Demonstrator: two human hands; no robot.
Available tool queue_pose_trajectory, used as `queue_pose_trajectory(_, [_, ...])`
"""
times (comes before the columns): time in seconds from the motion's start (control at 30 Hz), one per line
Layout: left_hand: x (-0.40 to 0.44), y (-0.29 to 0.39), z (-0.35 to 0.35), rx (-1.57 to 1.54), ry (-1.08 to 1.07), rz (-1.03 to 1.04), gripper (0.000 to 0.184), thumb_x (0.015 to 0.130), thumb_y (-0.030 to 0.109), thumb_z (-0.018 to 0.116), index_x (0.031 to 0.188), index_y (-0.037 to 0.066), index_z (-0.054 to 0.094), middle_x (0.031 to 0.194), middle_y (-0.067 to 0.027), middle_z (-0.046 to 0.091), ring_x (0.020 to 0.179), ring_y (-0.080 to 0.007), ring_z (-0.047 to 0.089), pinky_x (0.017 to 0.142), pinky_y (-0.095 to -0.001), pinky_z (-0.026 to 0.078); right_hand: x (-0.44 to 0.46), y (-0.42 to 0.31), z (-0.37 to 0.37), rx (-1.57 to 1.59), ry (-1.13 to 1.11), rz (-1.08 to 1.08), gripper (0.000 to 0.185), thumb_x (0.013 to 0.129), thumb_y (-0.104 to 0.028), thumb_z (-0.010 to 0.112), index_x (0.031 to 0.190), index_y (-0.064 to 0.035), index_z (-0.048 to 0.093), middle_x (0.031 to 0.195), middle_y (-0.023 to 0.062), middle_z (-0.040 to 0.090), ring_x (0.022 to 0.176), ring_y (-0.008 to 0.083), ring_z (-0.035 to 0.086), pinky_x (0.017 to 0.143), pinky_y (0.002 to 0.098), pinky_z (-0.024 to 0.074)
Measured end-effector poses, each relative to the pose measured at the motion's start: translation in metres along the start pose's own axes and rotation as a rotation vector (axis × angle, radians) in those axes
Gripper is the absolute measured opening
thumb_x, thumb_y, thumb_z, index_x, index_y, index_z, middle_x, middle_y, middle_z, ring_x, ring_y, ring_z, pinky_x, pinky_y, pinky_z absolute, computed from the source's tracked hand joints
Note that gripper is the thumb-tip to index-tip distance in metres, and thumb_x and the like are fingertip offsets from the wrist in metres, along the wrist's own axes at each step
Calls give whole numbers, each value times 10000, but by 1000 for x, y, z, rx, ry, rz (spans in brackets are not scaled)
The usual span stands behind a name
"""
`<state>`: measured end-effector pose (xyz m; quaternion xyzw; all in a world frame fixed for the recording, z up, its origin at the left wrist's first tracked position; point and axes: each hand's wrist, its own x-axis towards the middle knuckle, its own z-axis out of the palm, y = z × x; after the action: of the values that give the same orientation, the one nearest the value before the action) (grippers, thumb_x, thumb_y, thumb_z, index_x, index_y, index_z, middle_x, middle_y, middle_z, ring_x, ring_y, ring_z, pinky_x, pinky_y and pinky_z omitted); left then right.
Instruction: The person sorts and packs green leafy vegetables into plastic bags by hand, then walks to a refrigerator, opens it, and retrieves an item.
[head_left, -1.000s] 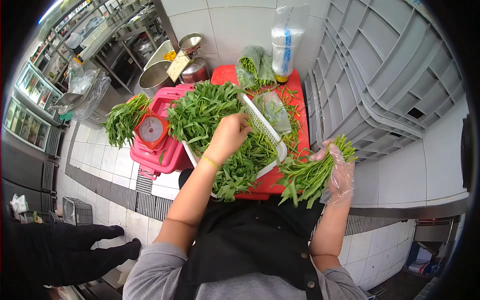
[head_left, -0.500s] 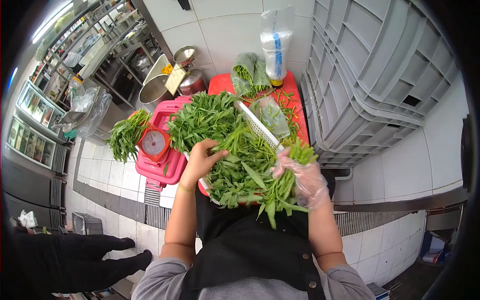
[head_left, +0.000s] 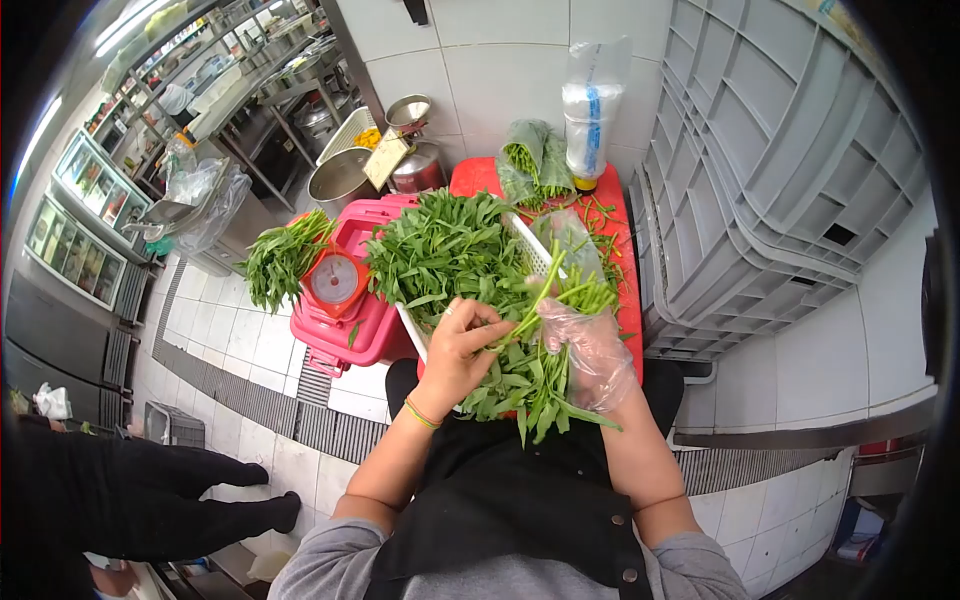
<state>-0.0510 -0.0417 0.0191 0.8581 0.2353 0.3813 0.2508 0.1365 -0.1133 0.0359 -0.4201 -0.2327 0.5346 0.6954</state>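
My left hand (head_left: 462, 348), bare, pinches a stem of leafy greens that look like water spinach, close beside the bunch. In a clear plastic glove, my right hand (head_left: 592, 355) is wrapped round a bunch of the same greens (head_left: 545, 385), pale cut stems up and leaves hanging down. Both hands are over a white basket (head_left: 535, 243) heaped with loose greens (head_left: 445, 245). To the left, another bunch (head_left: 283, 262) lies on an orange scale (head_left: 335, 282).
The scale stands on a pink lidded box (head_left: 345, 330). A red surface (head_left: 625, 255) behind the basket bears a bagged bunch (head_left: 533, 165), stem scraps and a roll of plastic bags (head_left: 590, 130). Grey crates (head_left: 770, 190) are stacked at right. Another person's dark-clothed legs (head_left: 170, 490) are at lower left.
My left hand has gone from the loose greens to the bunch and now pinches a stem. My right hand keeps its hold. The whole view has shifted slightly.
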Motion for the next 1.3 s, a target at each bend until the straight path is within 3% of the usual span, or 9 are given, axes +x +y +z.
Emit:
queue_pose_trajectory(0.13, [4, 4, -6, 91, -73, -9, 406, 714, 28, 798, 1108, 114, 755, 989, -36, 594, 807, -215, 524, 745, -353, 468, -1, 8, -12, -29, -1, 54, 276, 853, -56, 786, 1097, 8, 674, 947, 78, 719, 610, 111, 576, 525, 255, 463])
queue_pose_trajectory(0.2, [10, 12, -12, 132, -74, -63, 503, 715, 189, 866, 1195, 142, 722, 1163, -85, 571, 926, -267, 524, 846, -391, 478, -2, 9, -17, -47, -50, 34, 266, 856, -61, 785, 1089, 4, 674, 950, 83, 721, 623, 116, 588, 540, 256, 477])
queue_pose_trajectory(0.23, [13, 14, -14, 174, -52, -54, 539, 709, 238, 883, 1213, 150, 714, 1226, -106, 558, 979, -291, 520, 879, -403, 478, -5, 7, -14, -120, -33, -1, 217, 911, -132, 745, 1078, -3, 695, 763, 19, 625, 613, 113, 557, 558, 266, 463])
queue_pose_trajectory(0.33, [13, 7, -8, 196, -119, 25, 623, 690, 341, 891, 1259, 184, 690, 1435, -144, 473, 1240, -369, 473, 1055, -476, 396, -5, 8, -22, -80, -67, 14, 216, 915, -120, 738, 1092, -5, 688, 871, 29, 670, 637, 110, 567, 577, 273, 479])
queue_pose_trajectory(0.47, [17, 16, 9, 56, 42, 89, 653, 717, 309, 877, 1297, 108, 653, 1347, -114, 578, 1293, -320, 509, 1103, -478, 347, -8, 8, -11, -131, 56, 31, 276, 864, -89, 793, 1101, -17, 672, 962, 42, 706, 697, 110, 599, 609, 268, 481])
queue_pose_trajectory(0.53, [20, 18, 19, 56, 91, 119, 642, 761, 194, 854, 1344, 56, 623, 1162, -114, 681, 1130, -277, 634, 1039, -417, 435, -7, 9, -10, -156, 20, 26, 274, 864, -71, 790, 1105, -24, 668, 934, 27, 695, 697, 105, 594, 602, 259, 470])
queue_pose_trajectory(0.63, [19, 15, 34, -327, 24, -289, 641, 818, 5, 742, 1429, 65, 561, 971, -172, 732, 829, -213, 705, 801, -301, 545, -7, 11, -5, -172, 29, -1, 296, 865, -70, 792, 1129, -29, 664, 905, 11, 674, 698, 95, 585, 600, 246, 459])
queue_pose_trajectory(0.97, [6, 9, 49, -385, 228, -398, 370, 867, 29, 763, 1223, -43, 690, 1102, -153, 757, 991, -149, 711, 909, -281, 528, -4, 7, -14, -336, 83, -114, 473, 788, -118, 875, 1217, -36, 691, 772, -76, 548, 658, 44, 496, 609, 223, 411])
queue_pose_trajectory(1.3, [-4, -2, 53, -734, 53, -558, 256, 940, 2, 669, 1189, -50, 696, 1124, -76, 704, 1013, -122, 639, 880, -253, 510, 6, 34, -17, -344, 91, -98, 334, 820, -52, 833, 1116, 4, 689, 993, 14, 724, 821, 75, 625, 720, 239, 509])
